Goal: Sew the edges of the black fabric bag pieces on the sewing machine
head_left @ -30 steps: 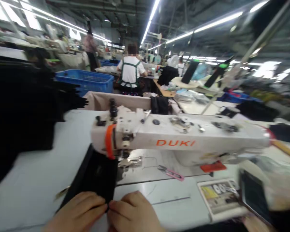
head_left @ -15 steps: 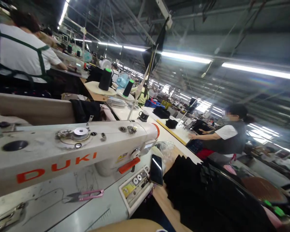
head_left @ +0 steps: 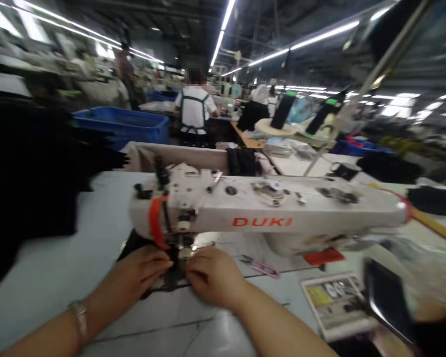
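Note:
A white sewing machine (head_left: 267,210) marked DUKI stands across the table (head_left: 44,277). A piece of black fabric (head_left: 159,280) lies under its needle end. My left hand (head_left: 134,280) lies on the fabric left of the presser foot, fingers curled and pressed on the cloth. My right hand (head_left: 210,275) is just right of the foot, fingers bent and pinching the fabric's edge. Both hands sit close together below the machine head. The picture is blurred by motion.
Pink thread snips (head_left: 262,267) lie on the machine bed. A control panel (head_left: 334,302) and a phone (head_left: 388,302) sit at the right. A black fabric stack (head_left: 26,173) fills the left. A blue bin (head_left: 122,124) and other workers are behind.
The camera swung right toward another worker, then back to the machine. Both hands moved forward from the table's near edge to the presser foot, along with the fabric.

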